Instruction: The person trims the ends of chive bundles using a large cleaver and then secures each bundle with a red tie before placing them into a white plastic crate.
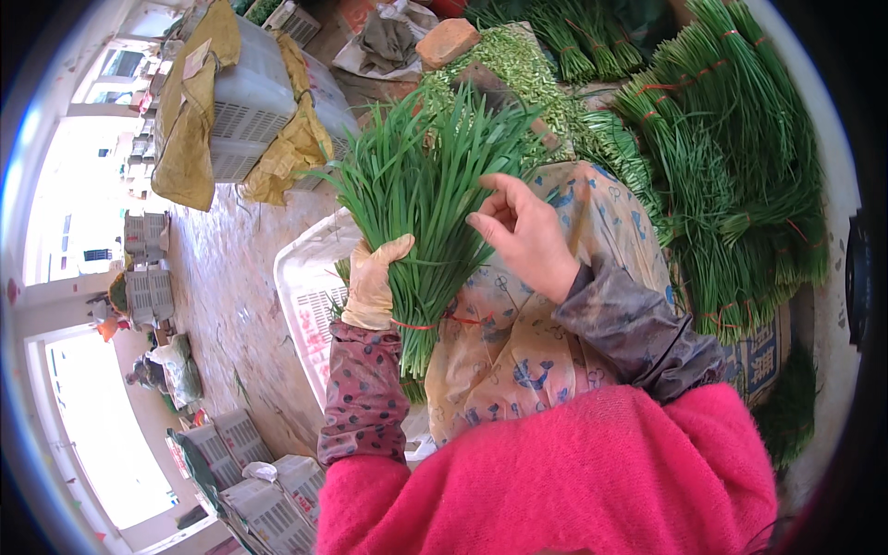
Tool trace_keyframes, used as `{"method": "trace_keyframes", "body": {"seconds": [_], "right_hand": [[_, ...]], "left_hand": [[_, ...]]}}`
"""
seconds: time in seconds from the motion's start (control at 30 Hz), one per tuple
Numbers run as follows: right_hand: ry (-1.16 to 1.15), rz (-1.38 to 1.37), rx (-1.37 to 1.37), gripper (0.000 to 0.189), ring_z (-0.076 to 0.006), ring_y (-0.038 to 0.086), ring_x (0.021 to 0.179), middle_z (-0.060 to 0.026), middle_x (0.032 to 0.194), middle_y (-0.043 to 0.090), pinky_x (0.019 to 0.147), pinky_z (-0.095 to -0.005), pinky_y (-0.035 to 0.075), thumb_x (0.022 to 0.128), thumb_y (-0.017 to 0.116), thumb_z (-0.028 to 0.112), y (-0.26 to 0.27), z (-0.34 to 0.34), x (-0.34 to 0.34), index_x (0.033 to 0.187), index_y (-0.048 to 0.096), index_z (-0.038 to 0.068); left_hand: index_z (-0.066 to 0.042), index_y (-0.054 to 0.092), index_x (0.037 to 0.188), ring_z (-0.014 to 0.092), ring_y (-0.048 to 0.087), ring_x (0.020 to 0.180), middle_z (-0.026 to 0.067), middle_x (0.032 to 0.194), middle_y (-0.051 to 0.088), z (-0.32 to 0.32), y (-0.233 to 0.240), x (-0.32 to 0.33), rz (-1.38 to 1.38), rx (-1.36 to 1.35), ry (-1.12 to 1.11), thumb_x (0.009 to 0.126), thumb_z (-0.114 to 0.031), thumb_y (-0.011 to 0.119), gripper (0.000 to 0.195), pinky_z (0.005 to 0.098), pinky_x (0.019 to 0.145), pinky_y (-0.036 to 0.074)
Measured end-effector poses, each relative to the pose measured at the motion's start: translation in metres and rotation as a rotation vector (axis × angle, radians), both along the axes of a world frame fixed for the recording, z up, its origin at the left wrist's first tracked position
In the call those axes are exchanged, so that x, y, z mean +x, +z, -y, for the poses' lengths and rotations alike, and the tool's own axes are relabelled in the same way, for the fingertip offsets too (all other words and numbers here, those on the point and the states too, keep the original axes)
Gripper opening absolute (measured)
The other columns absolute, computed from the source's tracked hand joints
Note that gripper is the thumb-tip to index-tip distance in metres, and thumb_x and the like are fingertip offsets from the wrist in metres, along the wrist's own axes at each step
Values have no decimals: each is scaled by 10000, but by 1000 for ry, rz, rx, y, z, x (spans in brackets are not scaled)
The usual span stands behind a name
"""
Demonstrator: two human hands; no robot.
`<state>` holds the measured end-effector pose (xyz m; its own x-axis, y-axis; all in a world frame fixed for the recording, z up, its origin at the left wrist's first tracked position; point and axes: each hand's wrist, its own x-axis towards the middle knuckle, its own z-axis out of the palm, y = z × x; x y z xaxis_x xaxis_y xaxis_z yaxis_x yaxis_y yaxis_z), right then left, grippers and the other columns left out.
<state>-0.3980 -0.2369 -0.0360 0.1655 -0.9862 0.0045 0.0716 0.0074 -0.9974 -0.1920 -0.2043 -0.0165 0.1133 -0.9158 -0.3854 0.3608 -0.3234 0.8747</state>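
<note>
My left hand (378, 281), in a pale thin glove, grips a thick bunch of garlic chives (423, 208) near its lower part. The leaves fan out away from me, and a red tie (415, 325) rings the bunch close to its pale cut stems. My bare right hand (524, 232) is at the right side of the leaves, thumb and index finger apart, with nothing visible between them. Under the bunch, a patterned apron (534, 347) covers my lap. A cleaver (489, 87), partly hidden by the leaf tips, rests on chopped stem ends (527, 62).
Tied chive bundles (721, 159) are heaped at the right. A white plastic basket (298, 277) stands by my left arm. Stacked crates (253, 90) with yellow sacking are at the upper left, more crates (267, 499) at the lower left. A brick (447, 43) lies beyond the leaves.
</note>
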Motion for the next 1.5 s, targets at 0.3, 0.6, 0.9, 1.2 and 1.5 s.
{"method": "trace_keyframes", "body": {"seconds": [0.3,0.6,0.9,1.2,1.5], "right_hand": [[191,291,354,159,-57,543,669,31,759,595,610,-215,458,836,688,131,-25,11,-8,913,622,8],[613,247,353,165,-77,539,640,-27,715,585,566,-238,446,941,536,203,-27,-18,-13,913,495,46],[421,-506,-690,125,-271,579,825,-42,852,631,712,-399,461,758,667,177,-6,-4,-40,808,606,80],[335,-547,-690,345,-312,551,1000,-141,1146,542,830,-396,476,785,636,134,-56,-23,18,1091,536,9],[193,-241,-327,261,-373,605,830,-170,902,621,727,-432,498,858,599,138,-58,-16,28,1088,522,40]], "left_hand": [[52,521,1186,239,664,865,150,1035,644,5,4,-2,17,13,-35,814,-42,628,398,343,753,568],[16,546,1200,222,655,902,124,1072,647,12,-2,6,-5,178,-133,895,-210,582,381,344,799,546],[30,546,1189,257,665,880,157,1061,652,14,0,5,-162,258,-101,903,-198,573,367,369,776,562],[22,558,1181,295,653,924,181,1077,649,20,-20,20,-202,303,-33,921,-251,533,378,405,829,540],[45,536,1196,303,661,910,202,1077,644,20,-28,24,-253,289,-6,921,-243,526,398,413,822,548]]}}
